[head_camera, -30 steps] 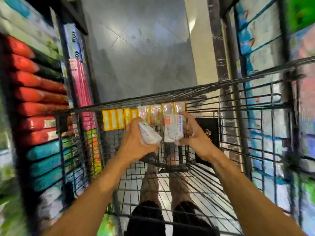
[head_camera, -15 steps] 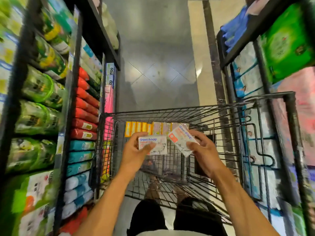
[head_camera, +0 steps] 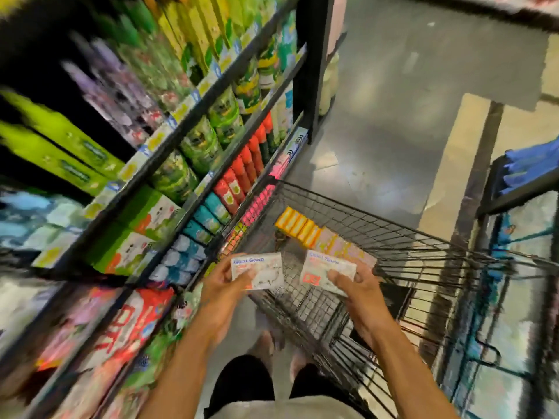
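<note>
White soap boxes (head_camera: 263,272) (head_camera: 323,267), gripped in hands (head_camera: 222,288) (head_camera: 360,293), hover apart above cart (head_camera: 423,267) rim.

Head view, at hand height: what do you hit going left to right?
Stocked shelves → left hand → left soap box → right soap box → right hand → cart's wire side.

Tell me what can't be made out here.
Head view throughout.
Print on the left soap box: blurred; the left hand covers a corner.
A corner of the right soap box: hidden by the right hand.
Labels on the shelf goods: motion blur.
Floor of the cart: partly behind boxes and hands.
</note>
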Demonstrator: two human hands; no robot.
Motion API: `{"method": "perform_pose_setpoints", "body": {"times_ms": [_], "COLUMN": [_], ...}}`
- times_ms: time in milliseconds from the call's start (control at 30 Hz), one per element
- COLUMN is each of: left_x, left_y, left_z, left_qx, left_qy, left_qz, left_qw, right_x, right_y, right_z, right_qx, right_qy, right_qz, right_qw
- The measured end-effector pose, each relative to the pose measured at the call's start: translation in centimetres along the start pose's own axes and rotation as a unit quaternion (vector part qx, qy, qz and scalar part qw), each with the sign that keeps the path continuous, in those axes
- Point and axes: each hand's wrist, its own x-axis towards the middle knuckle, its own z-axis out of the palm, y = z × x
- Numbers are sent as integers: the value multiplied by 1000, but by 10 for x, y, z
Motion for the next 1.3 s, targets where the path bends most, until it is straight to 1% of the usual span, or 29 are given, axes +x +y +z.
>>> {"method": "perform_pose_setpoints", "body": {"times_ms": [67,167,267,333,433,667,800,1000,1067,1300], "left_x": [-21,-51,-81,-102,-135,-230,-297,-399,-433,-527], "left_y": [-4,-10,-18,-22,-31,-68,-100,-145,-161,-215], "left_z": [-19,-52,-85,-108,-145,-240,-298,-372,-393,-448], "left_qx": [-15,-32,-41,-67,-113,-169,-189,-228,-244,-298], "left_qy": [39,96,147,188,246,331,358,439,454,514], "left_qz": [9,21,46,48,46,76,101,134,142,168], "left_qw": [999,995,987,979,962,925,909,859,845,787], "right_x": [-5,-13,-21,-30,-43,-107,-160,-255,-285,-368], "right_y": [2,7,11,16,32,91,132,195,215,267], "right_z": [17,48,81,106,145,225,264,306,317,354], "right_qx": [-6,-27,-90,-121,-138,-178,-190,-199,-209,-266], "right_qy": [-38,-74,-116,-144,-191,-309,-341,-396,-410,-452], "right_qz": [4,7,7,8,13,23,18,2,-10,-6], "right_qw": [999,997,989,982,972,934,920,896,888,851]}}
